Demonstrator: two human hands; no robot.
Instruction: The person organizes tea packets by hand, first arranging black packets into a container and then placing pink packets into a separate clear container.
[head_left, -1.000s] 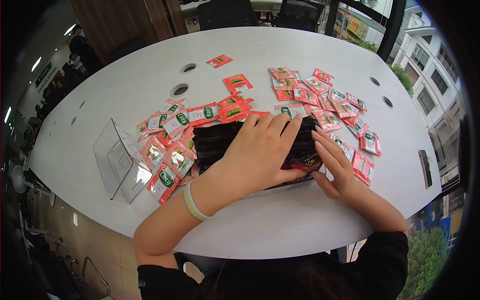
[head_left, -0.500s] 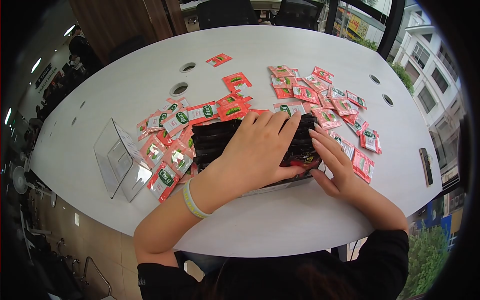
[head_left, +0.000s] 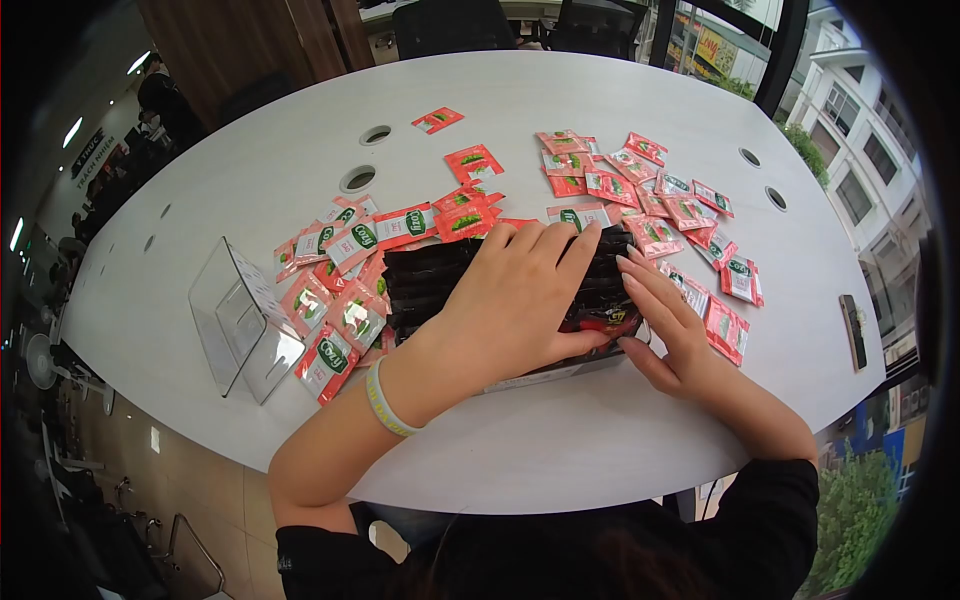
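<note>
My left hand and right hand half-hid black packets, grip unclear; white bench stretched to its near edge.

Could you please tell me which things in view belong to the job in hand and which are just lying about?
Belonging to the job, it seems:
black packets, under the left hand, with the right hand at one end
pale box, edge showing below them

Apparently lying about:
red-and-white sachets, scattered
clear plastic holder
dark narrow object, unidentifiable
</note>
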